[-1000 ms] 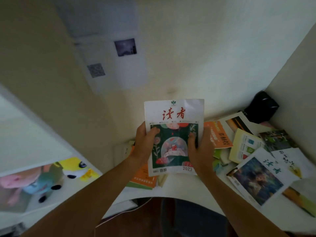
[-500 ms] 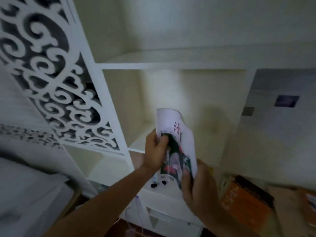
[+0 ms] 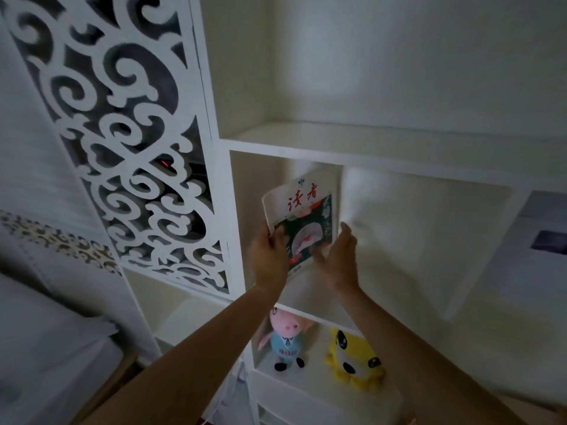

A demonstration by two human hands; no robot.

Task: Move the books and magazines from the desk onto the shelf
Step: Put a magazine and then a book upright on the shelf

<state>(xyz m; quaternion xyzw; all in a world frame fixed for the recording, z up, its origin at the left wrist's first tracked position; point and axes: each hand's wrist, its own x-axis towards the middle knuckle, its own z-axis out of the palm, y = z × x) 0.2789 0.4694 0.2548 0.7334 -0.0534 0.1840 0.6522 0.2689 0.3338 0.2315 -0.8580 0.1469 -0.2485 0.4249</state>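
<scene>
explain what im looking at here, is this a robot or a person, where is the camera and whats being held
This is a person, not a robot. The single camera sits on their head, looking forward and down, so you see their own arms reaching out. The left hand grips the left edge of a magazine with red characters on its cover; the right hand steadies its right side with straight fingers. The magazine stands nearly upright inside a white shelf compartment. In the compartment below sit a pink pig plush and a yellow plush. A carved white panel stands to the left.

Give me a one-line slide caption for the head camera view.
Both hands, left and right, stand a magazine upright in a white shelf compartment above two plush toys.
</scene>
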